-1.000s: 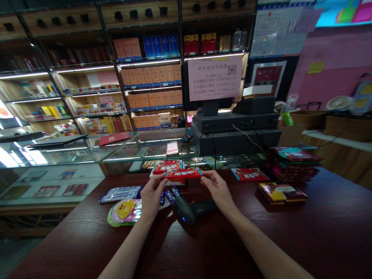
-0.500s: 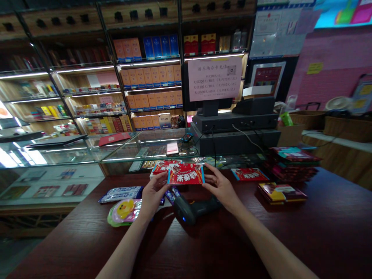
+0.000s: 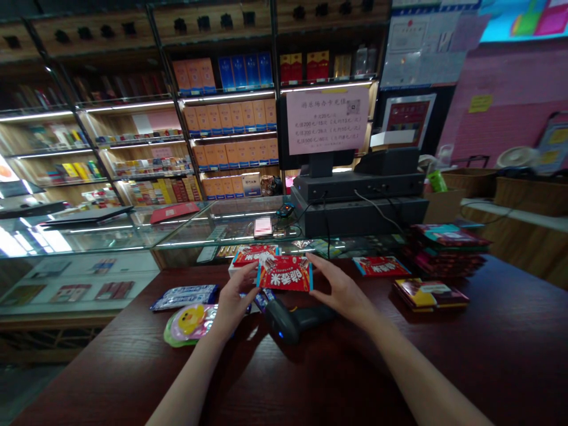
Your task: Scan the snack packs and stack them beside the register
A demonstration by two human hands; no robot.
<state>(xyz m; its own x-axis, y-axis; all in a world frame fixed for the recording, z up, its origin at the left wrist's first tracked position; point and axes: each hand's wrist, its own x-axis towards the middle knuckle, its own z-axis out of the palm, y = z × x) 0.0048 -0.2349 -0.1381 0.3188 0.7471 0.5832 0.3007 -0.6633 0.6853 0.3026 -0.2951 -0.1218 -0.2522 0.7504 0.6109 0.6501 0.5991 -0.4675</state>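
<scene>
1. Both hands hold one red snack packet (image 3: 284,273) up above the dark wooden counter (image 3: 488,355), its printed face turned toward me.
2. I see my left hand (image 3: 233,299) pinching the packet's left edge between thumb and fingertips.
3. I see my right hand (image 3: 344,290) gripping the right edge, thumb on the front, the other fingers reaching along behind.
4. Just under the packet a black barcode scanner (image 3: 288,319) lies on the counter, a blue light showing on its head.
5. Behind the packet sits another red packet (image 3: 252,255); a yellow duck package (image 3: 190,319) lies to the left, and a stack of chocolate bars (image 3: 430,293) well to the right.
</scene>
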